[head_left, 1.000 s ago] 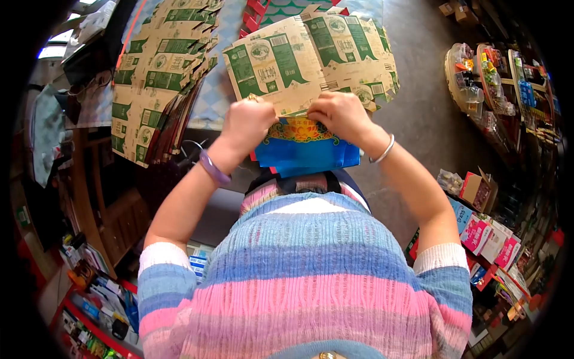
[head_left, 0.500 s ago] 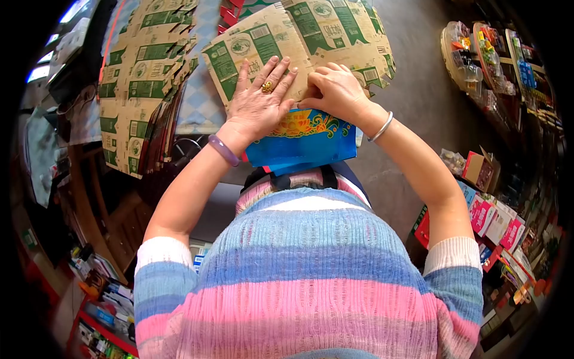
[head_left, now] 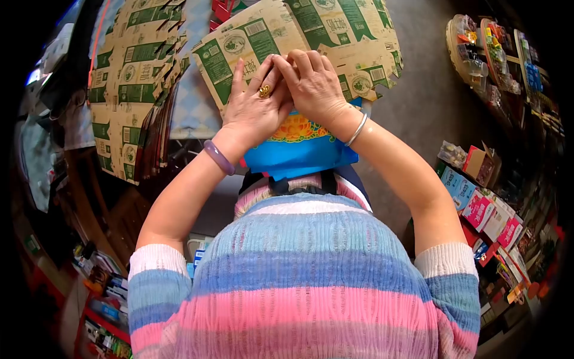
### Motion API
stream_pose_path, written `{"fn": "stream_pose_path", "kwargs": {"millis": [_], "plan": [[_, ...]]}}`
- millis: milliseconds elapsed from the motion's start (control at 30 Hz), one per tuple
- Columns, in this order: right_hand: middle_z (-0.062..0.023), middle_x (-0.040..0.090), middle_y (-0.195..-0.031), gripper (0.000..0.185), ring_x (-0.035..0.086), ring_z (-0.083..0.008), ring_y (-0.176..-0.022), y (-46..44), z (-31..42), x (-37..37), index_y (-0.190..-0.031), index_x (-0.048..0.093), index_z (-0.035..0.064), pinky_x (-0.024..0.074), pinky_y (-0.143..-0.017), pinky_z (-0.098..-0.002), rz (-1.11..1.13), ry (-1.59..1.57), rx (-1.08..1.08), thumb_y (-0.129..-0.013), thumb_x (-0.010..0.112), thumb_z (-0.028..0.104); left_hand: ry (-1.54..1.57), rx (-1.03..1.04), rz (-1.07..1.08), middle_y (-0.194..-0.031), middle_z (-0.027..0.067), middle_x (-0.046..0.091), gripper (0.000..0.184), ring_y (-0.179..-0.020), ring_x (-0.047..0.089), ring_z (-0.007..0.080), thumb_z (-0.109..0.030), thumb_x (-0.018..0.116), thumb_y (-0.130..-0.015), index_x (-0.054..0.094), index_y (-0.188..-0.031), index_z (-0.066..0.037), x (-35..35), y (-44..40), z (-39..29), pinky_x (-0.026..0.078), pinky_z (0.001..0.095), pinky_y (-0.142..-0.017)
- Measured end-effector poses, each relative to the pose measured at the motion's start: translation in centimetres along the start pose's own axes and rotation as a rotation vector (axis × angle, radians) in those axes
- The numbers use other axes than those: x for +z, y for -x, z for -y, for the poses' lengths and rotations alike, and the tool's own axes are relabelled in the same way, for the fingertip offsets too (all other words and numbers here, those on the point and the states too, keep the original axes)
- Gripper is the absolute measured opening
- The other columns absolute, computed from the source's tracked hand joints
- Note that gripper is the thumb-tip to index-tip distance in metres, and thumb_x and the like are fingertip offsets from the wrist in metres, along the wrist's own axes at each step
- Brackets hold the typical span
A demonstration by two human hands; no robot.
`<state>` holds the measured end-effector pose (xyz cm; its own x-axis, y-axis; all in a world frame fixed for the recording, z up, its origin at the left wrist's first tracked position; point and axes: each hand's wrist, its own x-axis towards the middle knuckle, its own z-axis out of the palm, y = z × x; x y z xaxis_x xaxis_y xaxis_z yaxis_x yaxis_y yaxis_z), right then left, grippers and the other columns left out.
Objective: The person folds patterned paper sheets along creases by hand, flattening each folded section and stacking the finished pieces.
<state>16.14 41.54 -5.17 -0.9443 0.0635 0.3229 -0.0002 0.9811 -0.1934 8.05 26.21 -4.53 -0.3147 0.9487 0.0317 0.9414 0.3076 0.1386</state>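
Note:
A tan and green printed cardboard sheet [head_left: 335, 45] lies before me, creased along a line between its left and right parts. My left hand [head_left: 254, 113] rests flat on its left part, fingers stretched out, a gold ring on one finger. Against it, my right hand [head_left: 317, 93] leans on the sheet with fingers extended, the tips touching or overlapping the left hand's fingers. Nothing shows in either hand, though the right palm is hidden. Under my wrists, a blue printed card [head_left: 293, 157] with an orange flower pattern sticks out toward my lap.
A tall stack of similar printed sheets [head_left: 122, 90] stands at the left on a checked tablecloth [head_left: 194, 113]. Red pieces [head_left: 222, 13] lie behind the sheet. Racks of packaged goods [head_left: 493, 60] and several boxes [head_left: 478, 206] stand on the right.
My right hand has moved left from the crease area to beside my left hand, its bent fingers now extended. The left hand has stayed nearly in place.

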Motion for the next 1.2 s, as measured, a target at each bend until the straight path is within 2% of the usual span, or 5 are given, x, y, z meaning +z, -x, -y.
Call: {"fn": "stream_pose_path", "kwargs": {"millis": [533,767,833,1100,1200], "plan": [[-0.0081,0.053,-0.112,0.048,0.051,-0.0272,-0.104,0.3,0.4,-0.4,-0.126,0.056,0.0109,0.0418,-0.090,-0.0388,-0.016,-0.097,0.072,-0.079,0.059,0.018,0.011,0.008,-0.053,-0.154,0.0039,0.033,0.056,-0.146,0.023,0.0220,-0.040,0.055,-0.090,0.051,-0.141,-0.017,0.2,0.1,-0.3,0.010,0.0585,-0.117],[-0.0108,0.060,-0.105,0.032,0.056,-0.0331,-0.101,1.2,0.9,-1.6,-0.113,0.062,0.0079,0.0452,-0.090,-0.0418,-0.248,-0.285,0.140,-0.081,0.061,0.008,0.188,0.138,-0.163,-0.109,0.0063,0.059,0.028,-0.112,0.052,0.0255,-0.026,0.072,-0.078,0.062,-0.099,-0.011,-2.8,2.2,0.3,0.034,0.0435,-0.102],[-0.0107,0.061,-0.094,0.023,0.059,-0.0302,-0.093,2.8,1.3,-4.1,-0.106,0.063,0.0068,0.0481,-0.084,-0.0390,-0.254,-0.388,0.308,-0.084,0.063,0.010,0.204,0.154,-0.224,-0.087,0.0057,0.058,0.019,-0.092,0.056,0.0275,-0.021,0.075,-0.074,0.061,-0.081,-0.011,-3.5,2.1,0.0,0.040,0.0402,-0.087],[-0.0035,0.063,-0.085,0.032,0.060,-0.0152,-0.070,12.1,-9.1,-4.3,-0.096,0.060,0.0081,0.0492,-0.059,-0.0269,-0.666,-1.462,1.635,-0.088,0.073,0.036,0.395,0.122,-0.201,-0.079,0.0093,0.059,0.016,-0.084,0.055,0.0314,-0.015,0.077,-0.073,0.062,-0.075,-0.008,-7.0,1.0,0.1,0.041,0.0426,-0.081],[-0.0066,0.066,-0.087,0.032,0.059,-0.0158,-0.064,10.4,-11.8,-3.7,-0.099,0.056,0.0069,0.0516,-0.059,-0.0257,-0.791,-1.814,1.473,-0.088,0.074,0.032,0.272,0.124,-0.197,-0.078,0.0095,0.060,0.016,-0.082,0.057,0.0311,-0.016,0.074,-0.076,0.062,-0.077,-0.007,-7.9,0.8,-0.7,0.041,0.0421,-0.083]]}}
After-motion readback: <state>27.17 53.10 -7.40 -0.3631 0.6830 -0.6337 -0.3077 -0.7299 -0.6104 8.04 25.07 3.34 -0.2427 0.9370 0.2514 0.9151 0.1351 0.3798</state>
